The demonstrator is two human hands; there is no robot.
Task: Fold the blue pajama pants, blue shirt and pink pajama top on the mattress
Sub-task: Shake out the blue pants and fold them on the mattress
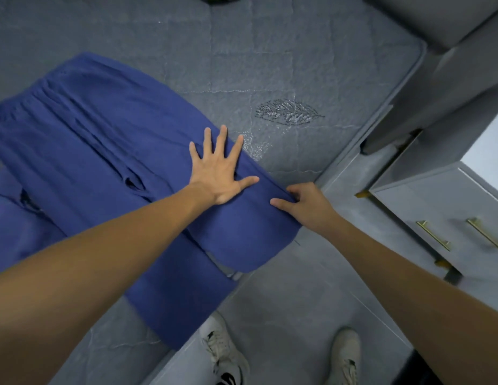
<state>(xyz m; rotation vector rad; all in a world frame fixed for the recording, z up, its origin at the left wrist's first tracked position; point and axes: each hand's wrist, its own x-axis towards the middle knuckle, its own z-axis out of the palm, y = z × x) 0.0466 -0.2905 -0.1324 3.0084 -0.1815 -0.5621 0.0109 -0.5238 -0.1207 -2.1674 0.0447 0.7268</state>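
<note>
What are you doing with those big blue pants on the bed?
A person is folding a pair of dark blue pajama pants spread on a grey quilted mattress. The left hand lies flat with fingers spread, pressing the fabric down. The right hand pinches the edge of the pants near the mattress corner. Part of the pants hangs over the mattress edge. The person stands beside the bed in pale sneakers.

Pants (103, 151) on the mattress (270, 65) — drawers (448, 218) to its right.
</note>
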